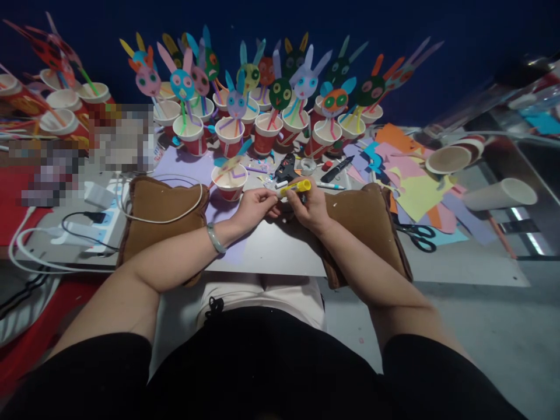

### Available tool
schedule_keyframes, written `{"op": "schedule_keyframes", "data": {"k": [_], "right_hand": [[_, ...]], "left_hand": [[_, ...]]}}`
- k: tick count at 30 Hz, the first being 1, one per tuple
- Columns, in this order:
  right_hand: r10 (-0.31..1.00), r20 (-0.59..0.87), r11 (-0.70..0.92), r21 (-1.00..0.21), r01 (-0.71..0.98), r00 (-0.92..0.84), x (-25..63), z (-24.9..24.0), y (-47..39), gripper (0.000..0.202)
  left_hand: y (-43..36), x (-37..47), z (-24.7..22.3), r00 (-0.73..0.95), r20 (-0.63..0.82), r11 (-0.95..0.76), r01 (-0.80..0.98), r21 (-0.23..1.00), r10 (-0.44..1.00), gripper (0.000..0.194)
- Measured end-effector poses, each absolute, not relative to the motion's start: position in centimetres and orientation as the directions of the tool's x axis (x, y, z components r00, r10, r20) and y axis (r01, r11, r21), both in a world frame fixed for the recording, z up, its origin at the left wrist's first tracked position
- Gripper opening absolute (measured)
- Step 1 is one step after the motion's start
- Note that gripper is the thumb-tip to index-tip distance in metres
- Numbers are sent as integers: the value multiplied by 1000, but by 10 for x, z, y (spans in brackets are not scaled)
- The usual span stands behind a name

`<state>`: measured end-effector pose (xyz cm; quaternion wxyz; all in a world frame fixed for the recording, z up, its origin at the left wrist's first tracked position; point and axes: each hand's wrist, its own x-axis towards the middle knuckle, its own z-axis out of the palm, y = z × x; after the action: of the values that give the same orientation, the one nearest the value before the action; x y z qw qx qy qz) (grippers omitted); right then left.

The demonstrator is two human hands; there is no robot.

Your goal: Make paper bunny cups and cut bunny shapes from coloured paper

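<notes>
My right hand point(310, 207) is closed around a yellow marker point(301, 186), its thick end jutting up past the fingers. Close beside it, my left hand point(259, 209) has thumb and fingers pinched together; whatever lies between them is too small or hidden to tell. A small white piece point(281, 185) shows just beyond the fingertips. Past the left hand stands a paper cup point(230, 189) with a purple bent straw and a paper shape on it. Behind both hands lie a black glue gun point(286, 167) and a black marker point(338, 169).
Rows of red paper cups with paper rabbit heads point(237, 104) line the back. Brown cushions point(161, 219) flank the hands, a white cable crossing the left one. Rightward are scissors point(420, 235), coloured paper scraps point(415, 189) and white cups point(503, 195); leftward, a power strip point(107, 224).
</notes>
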<state>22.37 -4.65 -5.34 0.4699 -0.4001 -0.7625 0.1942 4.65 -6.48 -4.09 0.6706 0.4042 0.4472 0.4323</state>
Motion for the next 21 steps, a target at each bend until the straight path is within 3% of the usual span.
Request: {"op": "schedule_keyframes", "data": {"k": [7,14,21], "right_hand": [[793,597,584,-691,426,-120,226,-57,-41,37],[738,636,656,-601,456,-224,227,-62,-41,32],[756,634,636,-654,408,-162,229,-63,-42,29]], "left_hand": [[-65,47,-44,197,-238,281,-232,931,951,11],[-64,46,-43,203,-232,278,-238,931,951,12],[-64,46,-45,205,-242,287,-234,929,949,11]]}}
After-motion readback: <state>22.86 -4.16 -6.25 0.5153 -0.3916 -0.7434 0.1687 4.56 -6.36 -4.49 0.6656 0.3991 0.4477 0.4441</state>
